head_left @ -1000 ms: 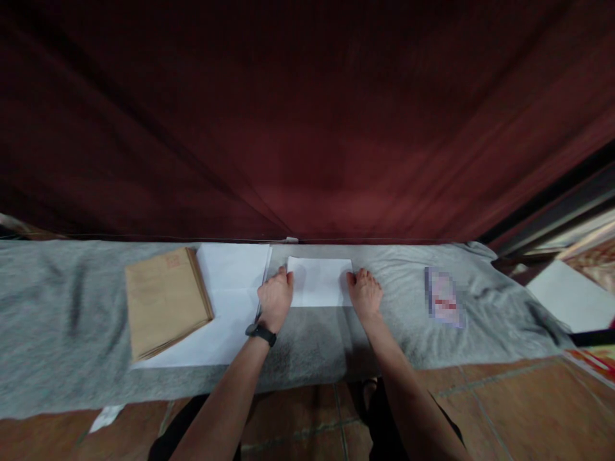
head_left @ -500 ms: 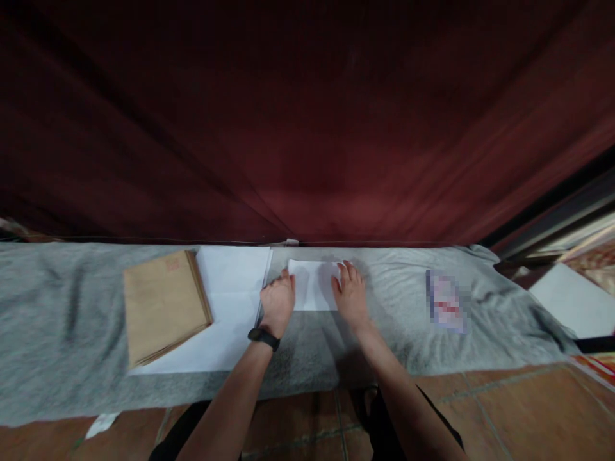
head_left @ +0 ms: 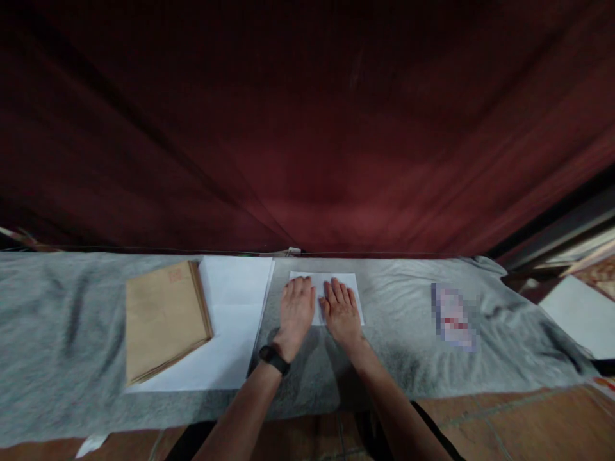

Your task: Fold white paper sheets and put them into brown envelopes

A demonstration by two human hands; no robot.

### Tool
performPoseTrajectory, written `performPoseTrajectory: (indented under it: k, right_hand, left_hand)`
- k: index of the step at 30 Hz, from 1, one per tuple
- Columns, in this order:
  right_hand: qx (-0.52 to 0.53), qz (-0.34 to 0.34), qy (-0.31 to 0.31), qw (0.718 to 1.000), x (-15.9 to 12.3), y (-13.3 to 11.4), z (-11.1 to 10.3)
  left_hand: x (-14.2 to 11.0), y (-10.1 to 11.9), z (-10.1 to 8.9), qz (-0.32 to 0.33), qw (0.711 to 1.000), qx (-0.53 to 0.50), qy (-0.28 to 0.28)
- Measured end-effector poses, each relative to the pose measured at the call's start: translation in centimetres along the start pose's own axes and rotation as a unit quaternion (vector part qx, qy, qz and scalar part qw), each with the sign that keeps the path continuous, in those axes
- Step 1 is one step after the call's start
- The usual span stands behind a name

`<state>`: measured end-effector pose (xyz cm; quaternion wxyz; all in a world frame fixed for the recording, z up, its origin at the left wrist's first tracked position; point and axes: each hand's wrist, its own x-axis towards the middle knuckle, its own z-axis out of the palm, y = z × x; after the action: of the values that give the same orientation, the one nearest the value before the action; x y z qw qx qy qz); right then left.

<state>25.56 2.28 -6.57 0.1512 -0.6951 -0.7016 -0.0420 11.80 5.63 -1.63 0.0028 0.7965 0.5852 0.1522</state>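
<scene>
Brown envelopes [head_left: 166, 320] overlap white sheets [head_left: 235, 320] on the grey cloth [head_left: 394, 346]. The left hand [head_left: 296, 310] lies flat over the left part of the paper [head_left: 318, 287], fingers extended and close together, pinching nothing. The paper rests on the cloth beneath both hands — probably light, thin, easily creased and apt to slide; its exposed right edge seems the surest hold. The right hand [head_left: 343, 314] covers the right part, fingers straight, slightly parted — likewise gripping nothing. Farther right lies a pixelated item [head_left: 454, 317].
</scene>
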Motion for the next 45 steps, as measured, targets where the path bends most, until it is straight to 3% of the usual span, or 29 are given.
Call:
performPoseTrajectory:
  k: [2,3,9,14,24,26,29,32,35,45]
  right_hand:
    - [-0.007,-0.006,-0.008,1.000,-0.1,0.0,-0.1]
    - [-0.010,-0.009,-0.013,1.000,-0.1,0.0,-0.1]
    - [-0.008,-0.005,-0.012,1.000,-0.1,0.2,-0.2]
    - [0.004,-0.004,0.010,1.000,0.1,0.6,0.0]
    - [-0.048,0.100,0.023,0.994,-0.1,4.1,-1.1]
    - [-0.034,0.097,0.030,0.994,0.6,3.6,-1.5]
    - [0.019,0.040,0.024,0.999,1.9,1.3,-1.5]
    - [0.058,-0.018,-0.001,0.998,2.6,-1.1,-0.6]
    - [0.052,-0.016,-0.001,0.998,2.6,-1.9,0.5]
    - [-0.025,0.038,0.020,0.999,1.2,4.3,0.5]
  left_hand:
    - [-0.1,1.1,1.2,0.091,0.995,-0.039,-0.004]
    - [-0.2,1.5,1.9,0.103,0.993,-0.047,-0.008]
    - [-0.4,1.0,4.5,0.057,0.998,-0.023,-0.022]
    - [-0.6,-0.5,4.1,0.016,0.999,0.006,-0.027]
    - [-1.0,-2.1,3.2,-0.008,0.999,0.033,-0.033]
    - [-1.0,-2.1,3.1,-0.003,0.999,0.034,-0.033]
    - [-0.9,-2.0,2.9,0.000,0.999,0.033,-0.038]
    - [-0.9,-2.1,2.8,0.005,0.999,0.028,-0.043]
    - [-1.0,-2.3,2.9,0.011,0.999,0.024,-0.032]
    - [-1.2,-2.7,3.2,0.019,0.999,0.032,-0.009]
